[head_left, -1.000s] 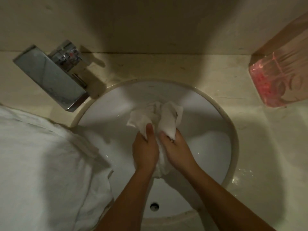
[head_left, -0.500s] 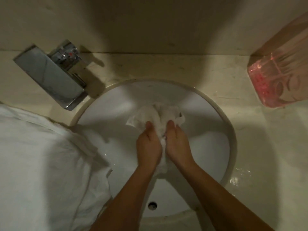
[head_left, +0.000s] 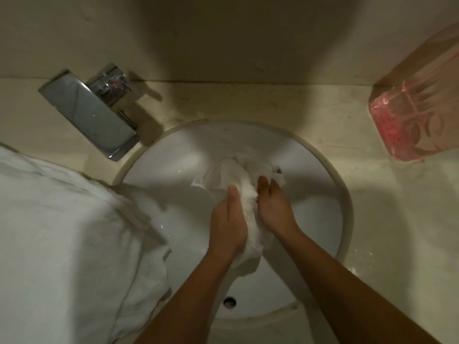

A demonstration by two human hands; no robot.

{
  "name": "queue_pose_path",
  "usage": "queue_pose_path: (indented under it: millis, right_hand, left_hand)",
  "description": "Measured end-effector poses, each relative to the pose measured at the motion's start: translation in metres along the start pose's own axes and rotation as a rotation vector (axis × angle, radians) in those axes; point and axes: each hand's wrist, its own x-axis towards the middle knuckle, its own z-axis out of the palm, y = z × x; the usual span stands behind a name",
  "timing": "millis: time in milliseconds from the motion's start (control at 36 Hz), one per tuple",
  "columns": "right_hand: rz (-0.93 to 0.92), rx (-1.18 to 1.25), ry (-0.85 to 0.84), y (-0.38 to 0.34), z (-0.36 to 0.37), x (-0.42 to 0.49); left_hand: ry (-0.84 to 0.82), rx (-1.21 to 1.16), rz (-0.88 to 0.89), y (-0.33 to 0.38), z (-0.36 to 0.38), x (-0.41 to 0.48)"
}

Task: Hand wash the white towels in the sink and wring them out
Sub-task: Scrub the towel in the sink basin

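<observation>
From my remote seat I look straight down into a round white ceramic sink [head_left: 345, 219] set in a pale beige stone bench [head_left: 387, 234]. Both bare forearms come up from the bottom edge and meet over the middle of the basin. The small white wet towel [head_left: 244, 194] is bunched into a rope between them, inside the sink and above its bowl: one crumpled end fans out towards the far wall of the basin, the other hangs down below the wrists. My left hand [head_left: 228, 225] is clamped on the towel from the left with the thumb laid along the top of the cloth, and my right hand [head_left: 273, 207] is clamped on it from the right, thumb likewise on top; the fingers of both are hidden under the fabric. The two hands sit close together, with only the squeezed cloth between them. The picture is dim and a little blurred, so I cannot tell whether water stands in the bowl. A dark overflow hole [head_left: 229, 301] shows in the near wall of the sink, between the forearms. On the bench to the left lies a large heap of white towelling [head_left: 62, 232], one fold of it draping over the rim into the basin. A flat chrome faucet [head_left: 92, 115] stands at the far left, its spout reaching the rim. A translucent pink container [head_left: 417, 115] stands on the bench at the far right, well apart from the sink.
</observation>
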Motion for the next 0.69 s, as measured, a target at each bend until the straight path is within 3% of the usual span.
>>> queue_pose_path:
  millis: [56,167,278,389,472,694]
  right_hand:
    - [0.026,-0.022,-0.023,0.006,-0.011,0.0]
    - [0.168,-0.104,-0.052,0.021,-0.04,0.0]
    - [0.145,0.009,0.148,0.009,-0.046,0.014]
    - [0.218,0.153,0.145,-0.017,-0.027,0.043]
    - [0.154,0.149,0.041,-0.019,-0.009,0.049]
    - [-0.141,0.125,-0.05,-0.003,-0.016,0.037]
  left_hand:
    - [0.063,0.043,-0.013,-0.003,-0.014,0.004]
    - [0.177,0.353,-0.047,-0.02,-0.042,0.021]
    - [0.214,0.503,0.018,-0.015,-0.044,0.048]
    - [0.135,0.282,-0.078,0.013,-0.028,0.075]
    - [0.115,0.148,-0.183,0.021,-0.022,0.091]
    - [-0.033,0.065,-0.025,0.012,-0.021,0.086]
